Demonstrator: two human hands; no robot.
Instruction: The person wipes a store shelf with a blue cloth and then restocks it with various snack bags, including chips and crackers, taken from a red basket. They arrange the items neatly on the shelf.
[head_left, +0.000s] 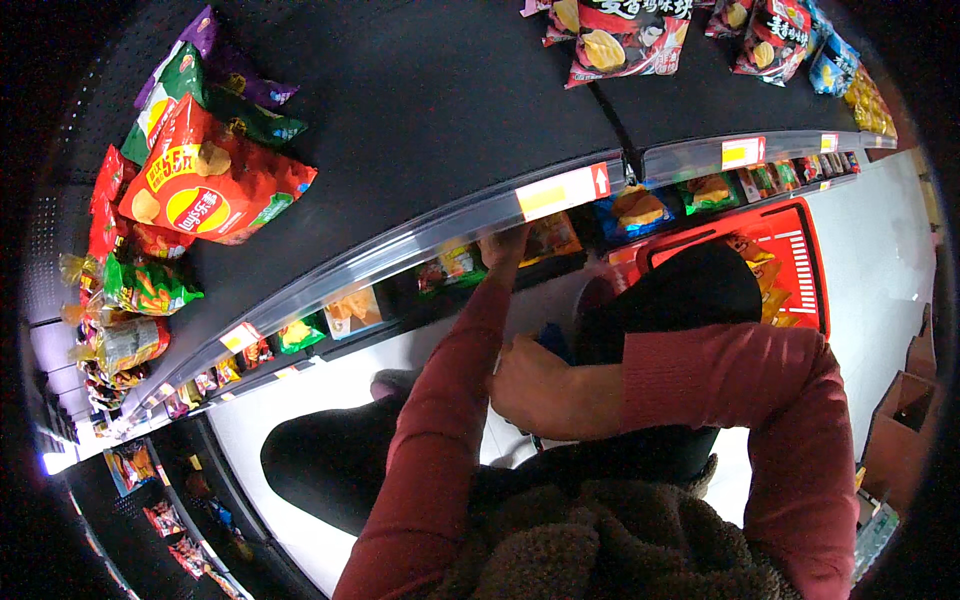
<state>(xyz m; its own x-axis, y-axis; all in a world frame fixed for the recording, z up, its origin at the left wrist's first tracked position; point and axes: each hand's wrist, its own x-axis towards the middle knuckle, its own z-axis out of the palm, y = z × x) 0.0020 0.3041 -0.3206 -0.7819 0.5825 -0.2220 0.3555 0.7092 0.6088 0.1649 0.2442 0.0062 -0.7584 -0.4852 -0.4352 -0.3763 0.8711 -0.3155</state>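
My left hand (504, 246) reaches under the price rail of the black shelf, beside an orange snack bag (551, 238) on the lower shelf. The rail hides part of its fingers, so its hold cannot be made out. My right hand (536, 390) is curled in front of my body, near my left forearm. Something dark blue (553, 341) shows just beyond its knuckles; whether the hand holds it cannot be told. A red plastic shopping basket (814, 262) with yellow-orange snack bags (772, 281) stands to the right, partly hidden by my knee.
The clear price rail (450, 238) curves across the view above the lower shelf. Red Lay's chip bags (199, 191) stand on the upper shelf at left, and dark red snack bags (626, 45) at its back. Cardboard boxes (900, 427) are at far right, another shelf (169, 469) at lower left.
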